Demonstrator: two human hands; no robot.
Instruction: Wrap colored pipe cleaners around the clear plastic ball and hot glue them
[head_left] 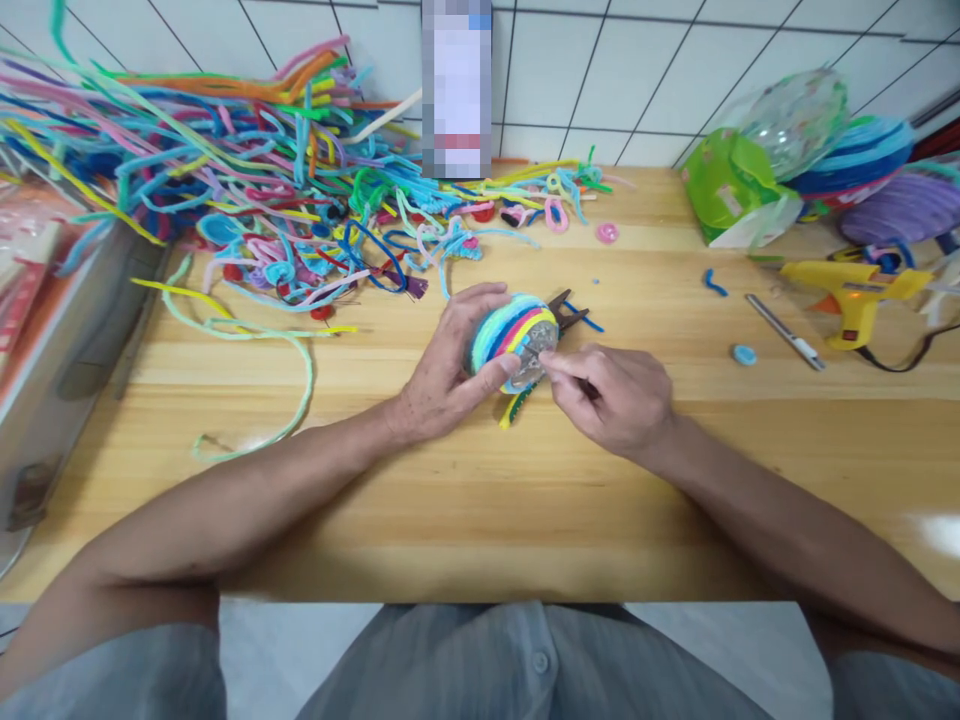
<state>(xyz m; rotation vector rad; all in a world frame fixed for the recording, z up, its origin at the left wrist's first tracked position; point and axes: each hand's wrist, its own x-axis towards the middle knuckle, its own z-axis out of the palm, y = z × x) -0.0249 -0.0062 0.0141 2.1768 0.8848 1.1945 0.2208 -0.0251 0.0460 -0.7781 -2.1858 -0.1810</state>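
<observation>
My left hand (446,375) is wrapped round a ball (514,335) wound with light blue, yellow, pink and dark blue pipe cleaners, thumb pressed on its front; a clear patch of the ball shows at the lower right. My right hand (611,395) pinches at that clear patch, fingers closed on the pipe-cleaner end there; a yellow-green tail (514,408) hangs below the ball. Dark pliers (566,308) lie on the wooden table (480,500) just behind the ball.
A big tangle of coloured pipe cleaners (247,190) covers the back left. A yellow glue gun (855,295), a pen-like cutter (784,332), a green bag (731,190), a clear ball (799,115) and wound discs (892,195) sit at the right. A metal box (67,350) stands left.
</observation>
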